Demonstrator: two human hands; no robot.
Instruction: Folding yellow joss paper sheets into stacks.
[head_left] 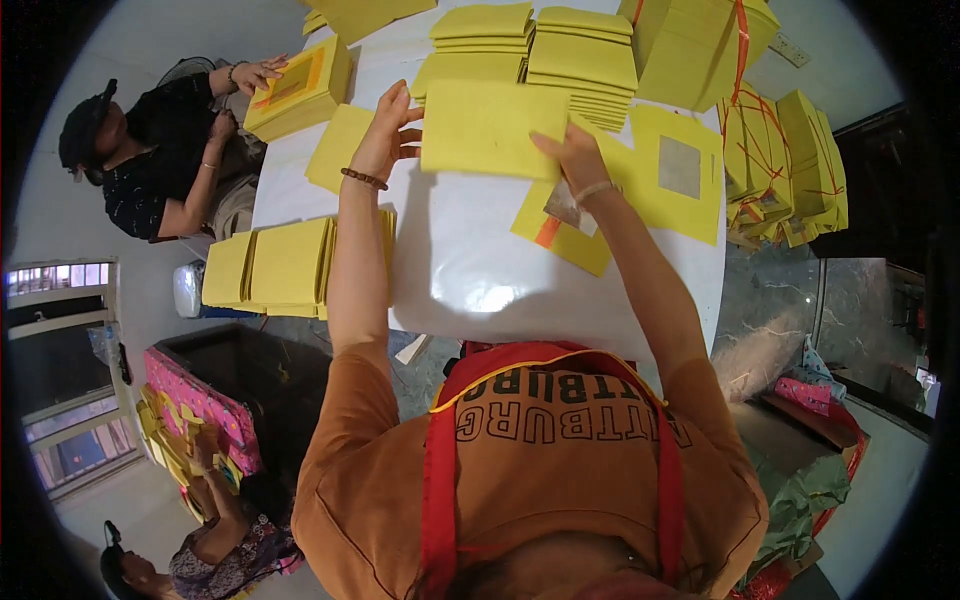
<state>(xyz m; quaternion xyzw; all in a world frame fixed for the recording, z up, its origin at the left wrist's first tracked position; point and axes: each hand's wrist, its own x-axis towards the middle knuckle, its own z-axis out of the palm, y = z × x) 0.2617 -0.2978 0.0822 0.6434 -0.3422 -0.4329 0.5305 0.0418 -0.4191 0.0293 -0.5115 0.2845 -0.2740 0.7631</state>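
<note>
Over the far half of the white table (pixel 470 260), I hold up a folded yellow paper piece (pixel 490 130). My right hand (pixel 577 160) pinches its right edge, thumb on the front face. At its left edge is my left hand (pixel 383 135), fingers apart; whether they touch the paper is hard to tell. Below my right hand lies a yellow sheet (pixel 590 252) with a grey panel and an orange strip. To the right is another yellow sheet (pixel 690 215) bearing a grey rectangle. Behind the held piece rise stacks of folded yellow papers (pixel 580 60).
More folded yellow stacks (pixel 290 262) stand at the table's left edge. Tall bundles (pixel 790 165) tied with red cord are at the right. Across the far left corner, a person (pixel 150 165) rests a hand on a yellow stack (pixel 305 95). Another person (pixel 225 540) handles yellow papers lower left.
</note>
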